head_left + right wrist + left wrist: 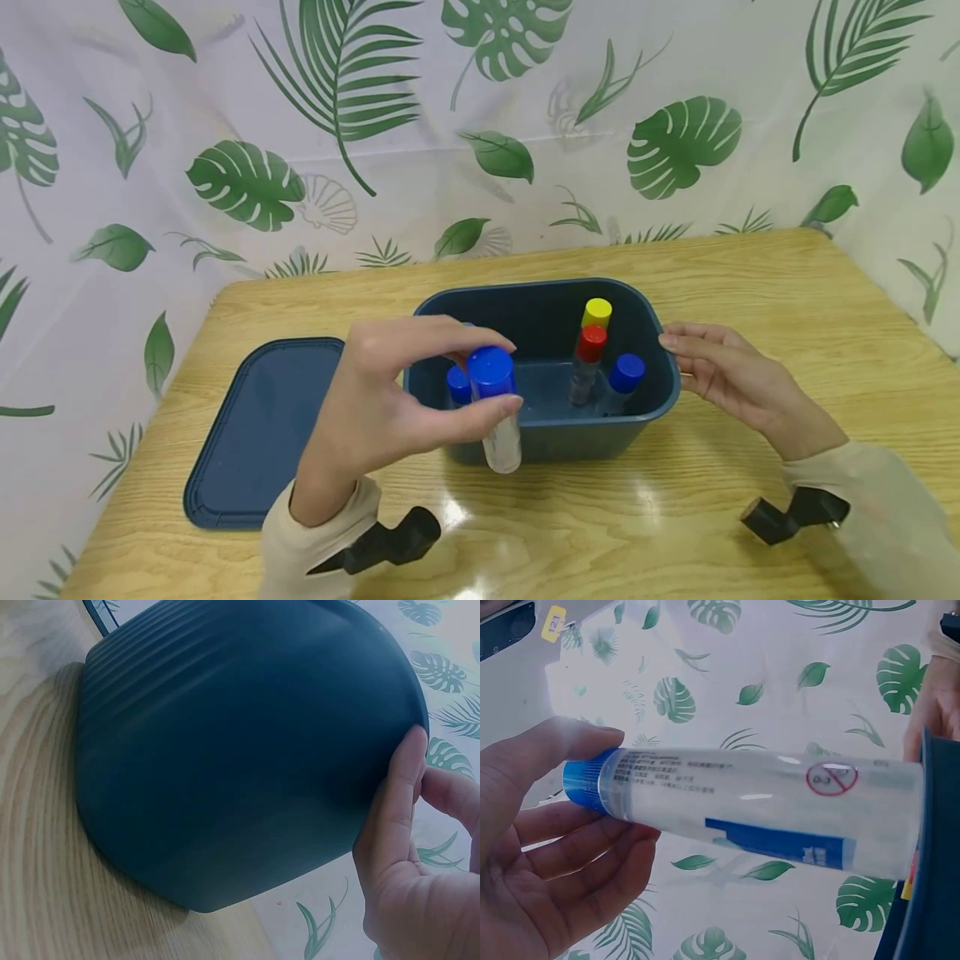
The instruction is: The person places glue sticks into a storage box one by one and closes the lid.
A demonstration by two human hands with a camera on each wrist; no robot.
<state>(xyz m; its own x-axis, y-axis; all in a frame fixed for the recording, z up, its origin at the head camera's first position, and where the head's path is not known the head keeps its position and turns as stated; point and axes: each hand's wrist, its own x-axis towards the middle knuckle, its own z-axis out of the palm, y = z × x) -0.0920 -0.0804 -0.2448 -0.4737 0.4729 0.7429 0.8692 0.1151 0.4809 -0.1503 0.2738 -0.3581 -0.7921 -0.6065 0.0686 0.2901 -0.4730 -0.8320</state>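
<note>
My left hand (390,387) pinches a clear bottle (502,442) by its blue cap (491,371), between thumb and forefinger. The bottle hangs over the near left rim of a dark blue bin (540,442). In the left wrist view its printed label (780,844) shows, the other fingers curled below the cap. My right hand (731,379) holds the bin's right end at the rim, thumb on the edge; in the right wrist view its fingers (397,802) lie along the outer wall. Inside the bin stand bottles with yellow (597,312), red (592,342) and blue (626,372) caps.
Another blue cap (459,385) shows inside the bin's left end, partly behind my left hand. A dark blue lid (262,425) lies flat on the wooden table (757,292) to the left. Behind the table hangs a leaf-patterned cloth (420,192).
</note>
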